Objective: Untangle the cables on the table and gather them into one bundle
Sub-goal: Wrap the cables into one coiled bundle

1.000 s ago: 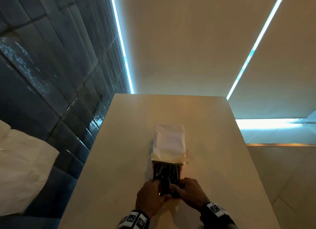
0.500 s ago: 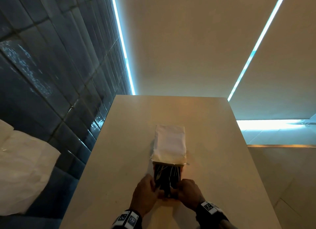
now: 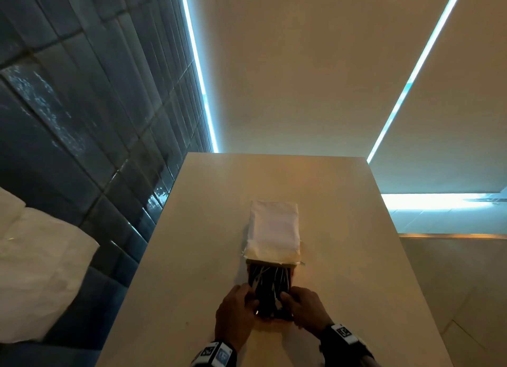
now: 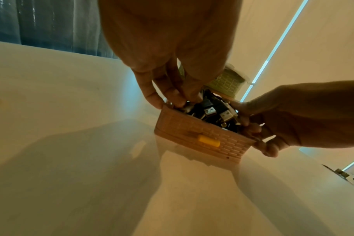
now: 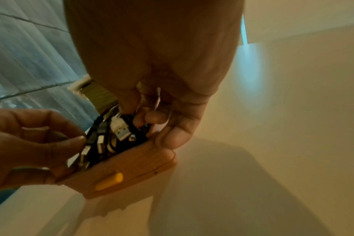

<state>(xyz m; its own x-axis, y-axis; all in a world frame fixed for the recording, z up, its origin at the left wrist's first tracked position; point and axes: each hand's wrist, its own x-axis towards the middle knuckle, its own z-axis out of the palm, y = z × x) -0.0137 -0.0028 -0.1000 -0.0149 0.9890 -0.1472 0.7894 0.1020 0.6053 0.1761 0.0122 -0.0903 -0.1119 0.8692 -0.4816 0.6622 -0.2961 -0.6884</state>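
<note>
A tangle of black and white cables (image 3: 270, 287) with USB plugs (image 4: 225, 115) fills a small tan drawer (image 4: 202, 132) pulled out toward me on the table. My left hand (image 3: 248, 298) is at the drawer's left edge, and its thumb and finger pinch black cables (image 5: 91, 137). My right hand (image 3: 288, 298) is at the right edge. Its thumb (image 5: 172, 137) presses the outside of the drawer wall and its curled fingers dip among the cables. The cables' lower layers are hidden.
The drawer has a yellow handle (image 4: 209, 141) and slides out of a small box (image 3: 273, 229) covered by a white cloth. The pale table (image 3: 192, 257) runs along a dark tiled wall (image 3: 82, 120). A white pillow (image 3: 35, 270) lies at the left.
Both hands have moved apart from the middle of the drawer's near end to its left and right sides. The drawer and box have stayed put.
</note>
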